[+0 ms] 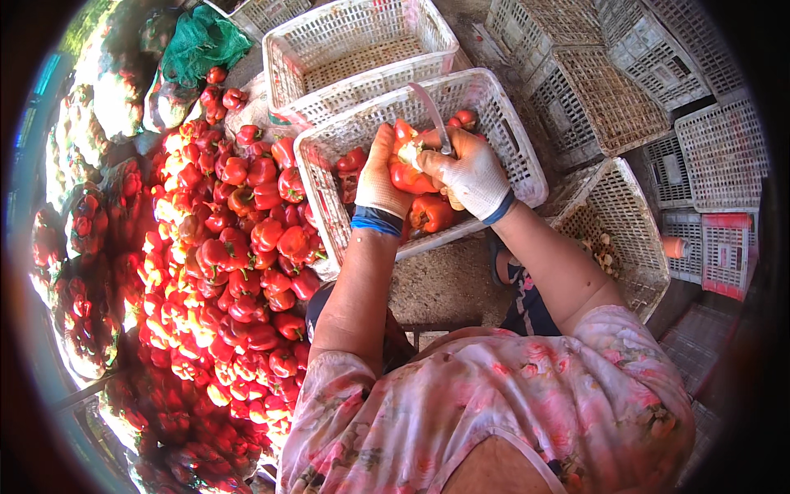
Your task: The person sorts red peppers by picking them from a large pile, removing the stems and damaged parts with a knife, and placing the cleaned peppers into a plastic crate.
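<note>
My left hand, in a white knit glove with a blue band at the wrist, grips a red bell pepper that looks cut open. In my right hand, gloved the same way, is a knife with a curved blade pointing up and away. My right thumb and fingers also press on the pale core at the pepper's top. Both hands are over a white plastic crate. Inside it lie more red peppers, among them a hollowed one just below my hands.
A large heap of red bell peppers covers the floor on the left, with filled mesh sacks beyond. Green netting lies behind. Another crate adjoins the far side. Stacked crates and a crate holding pale cores stand right.
</note>
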Tool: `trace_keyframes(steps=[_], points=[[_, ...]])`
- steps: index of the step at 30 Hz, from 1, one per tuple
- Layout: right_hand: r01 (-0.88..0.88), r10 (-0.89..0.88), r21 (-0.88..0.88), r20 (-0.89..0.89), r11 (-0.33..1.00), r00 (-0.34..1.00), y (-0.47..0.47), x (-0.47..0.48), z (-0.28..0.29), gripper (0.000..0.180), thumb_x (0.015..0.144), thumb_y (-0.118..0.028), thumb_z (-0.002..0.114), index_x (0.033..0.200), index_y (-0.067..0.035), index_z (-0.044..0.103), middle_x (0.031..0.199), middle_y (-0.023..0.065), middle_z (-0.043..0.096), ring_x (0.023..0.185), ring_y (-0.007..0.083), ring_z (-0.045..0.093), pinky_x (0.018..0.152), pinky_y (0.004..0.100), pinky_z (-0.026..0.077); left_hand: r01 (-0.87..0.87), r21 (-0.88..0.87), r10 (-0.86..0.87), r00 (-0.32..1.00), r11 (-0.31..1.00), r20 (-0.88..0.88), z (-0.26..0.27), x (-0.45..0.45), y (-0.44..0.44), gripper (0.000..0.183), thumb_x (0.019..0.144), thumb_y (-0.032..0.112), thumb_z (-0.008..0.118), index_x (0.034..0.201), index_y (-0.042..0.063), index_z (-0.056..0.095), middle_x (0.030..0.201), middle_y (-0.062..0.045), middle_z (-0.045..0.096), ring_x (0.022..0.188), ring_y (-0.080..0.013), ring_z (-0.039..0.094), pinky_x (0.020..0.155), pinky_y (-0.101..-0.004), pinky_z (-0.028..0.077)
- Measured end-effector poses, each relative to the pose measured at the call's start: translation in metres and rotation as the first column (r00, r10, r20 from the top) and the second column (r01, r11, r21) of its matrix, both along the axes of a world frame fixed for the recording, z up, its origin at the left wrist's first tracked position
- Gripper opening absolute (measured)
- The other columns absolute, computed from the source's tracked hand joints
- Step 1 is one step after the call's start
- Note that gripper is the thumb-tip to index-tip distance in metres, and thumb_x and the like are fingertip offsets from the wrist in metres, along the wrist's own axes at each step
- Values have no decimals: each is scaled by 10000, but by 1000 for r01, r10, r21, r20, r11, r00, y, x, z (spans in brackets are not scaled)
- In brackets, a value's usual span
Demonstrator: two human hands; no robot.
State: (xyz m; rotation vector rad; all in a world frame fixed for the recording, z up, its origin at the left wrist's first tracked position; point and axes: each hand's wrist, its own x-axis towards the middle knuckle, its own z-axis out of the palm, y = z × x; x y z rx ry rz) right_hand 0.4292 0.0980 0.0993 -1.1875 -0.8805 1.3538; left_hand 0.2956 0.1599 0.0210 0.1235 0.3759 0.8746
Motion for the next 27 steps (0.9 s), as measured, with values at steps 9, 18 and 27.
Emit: trace_keyframes(steps=[9,18,27], points=[[333,-294,-68,330,940,897,-24,71,8,305,897,-244,681,1109,-32,625,746,-1,586,541,57,514,438,213,420,65,76,9,703,995,-711,19,-13,-13,621,876,485,706,1232,-8,583,1127,-182,621,957,-349,617,845,-545,519],[639,236,-386,921,665,310,-250,370,-89,178,877,-236,623,821,-68,637,665,31,587,504,153,516,442,356,402,-193,480,474,-79,856,-877,-59,-290,-30,533,880,342,714,1261,-9,588,1095,-145,683,992,-253,680,848,-327,534],[765,-395,-125,798,631,456,-176,239,-39,278,930,-307,608,1106,-92,612,897,37,609,583,104,491,444,270,385,633,-323,455,-751,704,-479,-165,-305,-36,828,729,285,796,1453,130,426,1509,-166,379,1325,-323,468,919,-418,539]])
